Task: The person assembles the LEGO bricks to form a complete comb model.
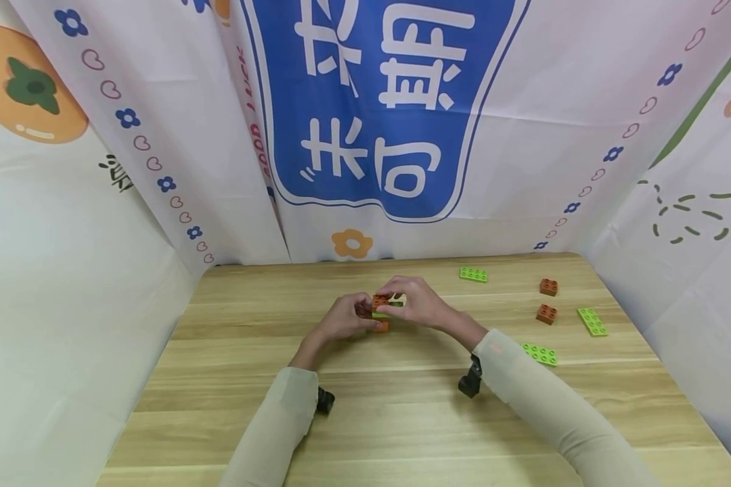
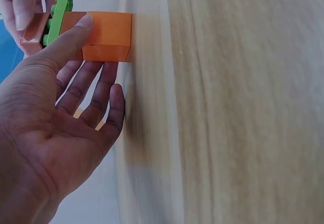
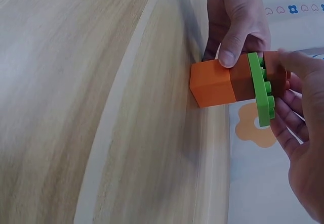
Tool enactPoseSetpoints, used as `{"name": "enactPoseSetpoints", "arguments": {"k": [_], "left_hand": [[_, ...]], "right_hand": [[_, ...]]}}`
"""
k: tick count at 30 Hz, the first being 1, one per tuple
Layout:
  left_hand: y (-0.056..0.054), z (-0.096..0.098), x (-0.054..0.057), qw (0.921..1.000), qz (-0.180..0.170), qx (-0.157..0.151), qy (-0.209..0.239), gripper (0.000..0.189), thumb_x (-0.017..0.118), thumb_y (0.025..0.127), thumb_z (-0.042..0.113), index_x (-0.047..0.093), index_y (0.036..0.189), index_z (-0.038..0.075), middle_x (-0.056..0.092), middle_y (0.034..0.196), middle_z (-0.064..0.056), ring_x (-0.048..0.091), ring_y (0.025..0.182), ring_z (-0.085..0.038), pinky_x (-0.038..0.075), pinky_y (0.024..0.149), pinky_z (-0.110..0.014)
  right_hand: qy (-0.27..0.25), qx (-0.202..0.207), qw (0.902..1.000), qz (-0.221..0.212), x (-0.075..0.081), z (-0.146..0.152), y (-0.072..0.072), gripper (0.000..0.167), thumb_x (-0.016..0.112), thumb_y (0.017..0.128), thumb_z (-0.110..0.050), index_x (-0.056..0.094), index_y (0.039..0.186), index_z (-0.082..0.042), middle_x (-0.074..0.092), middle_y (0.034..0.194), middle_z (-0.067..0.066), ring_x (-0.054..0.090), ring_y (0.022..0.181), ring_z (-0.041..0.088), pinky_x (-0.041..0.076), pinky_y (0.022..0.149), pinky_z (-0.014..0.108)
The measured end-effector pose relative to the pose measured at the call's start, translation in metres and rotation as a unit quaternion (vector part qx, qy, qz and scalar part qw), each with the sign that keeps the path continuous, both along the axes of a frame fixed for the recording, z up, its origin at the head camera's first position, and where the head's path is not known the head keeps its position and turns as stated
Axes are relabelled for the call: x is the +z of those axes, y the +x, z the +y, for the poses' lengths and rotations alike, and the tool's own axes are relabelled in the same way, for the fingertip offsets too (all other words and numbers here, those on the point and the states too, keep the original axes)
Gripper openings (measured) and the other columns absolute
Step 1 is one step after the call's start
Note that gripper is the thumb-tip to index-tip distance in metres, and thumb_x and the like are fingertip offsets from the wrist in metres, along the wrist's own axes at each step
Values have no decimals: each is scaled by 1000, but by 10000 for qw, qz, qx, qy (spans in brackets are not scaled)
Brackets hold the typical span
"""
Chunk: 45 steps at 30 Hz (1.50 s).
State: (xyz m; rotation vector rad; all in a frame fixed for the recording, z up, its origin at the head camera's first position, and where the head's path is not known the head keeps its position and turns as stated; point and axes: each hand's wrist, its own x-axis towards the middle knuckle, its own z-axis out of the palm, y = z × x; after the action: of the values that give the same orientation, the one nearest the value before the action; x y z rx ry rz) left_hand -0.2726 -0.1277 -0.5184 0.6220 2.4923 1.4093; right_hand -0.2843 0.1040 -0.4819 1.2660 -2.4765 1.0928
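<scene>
Pale sleeves (image 1: 551, 399) cross the table (image 1: 396, 419) to an upright block stack (image 3: 244, 85) near its far edge. Left hand (image 1: 343, 318) grips the lower blocks (image 3: 211, 85); right hand (image 1: 423, 302) pinches the brown block (image 3: 275, 71) on top. Best square it over the green brick's (image 3: 259, 93) studs (image 3: 271, 101), then press straight down.

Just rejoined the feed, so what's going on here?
A person's left hand grips an orange block and the brown block stacked on it, which carries a green plate. Their right hand holds another brown block against that plate; whether it is fully seated, I can't tell. Three more green plates and two brown blocks lie to the right.
</scene>
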Motion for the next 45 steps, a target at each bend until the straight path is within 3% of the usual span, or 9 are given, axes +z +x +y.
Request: {"name": "enactPoseSetpoints", "arguments": {"k": [5, 15, 32, 45], "left_hand": [[0, 0, 0, 10000, -18, 35, -23, 29, 90, 87, 17, 69, 104, 9, 75, 105, -2, 68, 94, -16, 58, 86, -34], [0, 3, 0, 10000, -14, 17, 1, 29, 90, 87, 16, 69, 105, 9, 76, 107, -3, 69, 95, -15, 58, 87, -34], [1, 3, 1, 9998, -135, 13, 110, 26, 89, 88, 12, 68, 102, 7, 76, 106, -4, 70, 95, -16, 59, 85, -32], [1, 1, 2, 9999, -80, 68, -13, 28, 91, 86, 16, 67, 100, 9, 74, 102, -3, 67, 91, -16, 57, 82, -32]], "right_hand": [[19, -30, 9999, -130, 1, 1, 1, 23, 80, 97, -20, 81, 115, -6, 78, 108, 7, 74, 96, 18, 63, 76, 38], [-16, 48, 10000, -72, 3, 3, 0, 23, 83, 94, -17, 82, 114, -6, 79, 107, 7, 74, 96, 19, 62, 73, 44], [296, -100, 9988, -381, 10, 0, 1, 24, 85, 93, -19, 82, 113, -6, 80, 106, 7, 73, 95, 18, 61, 74, 38], [256, -49, 9984, -494, 13, -3, 3, 24, 84, 92, -15, 81, 114, -4, 79, 104, 8, 74, 91, 22, 56, 69, 24]]}}
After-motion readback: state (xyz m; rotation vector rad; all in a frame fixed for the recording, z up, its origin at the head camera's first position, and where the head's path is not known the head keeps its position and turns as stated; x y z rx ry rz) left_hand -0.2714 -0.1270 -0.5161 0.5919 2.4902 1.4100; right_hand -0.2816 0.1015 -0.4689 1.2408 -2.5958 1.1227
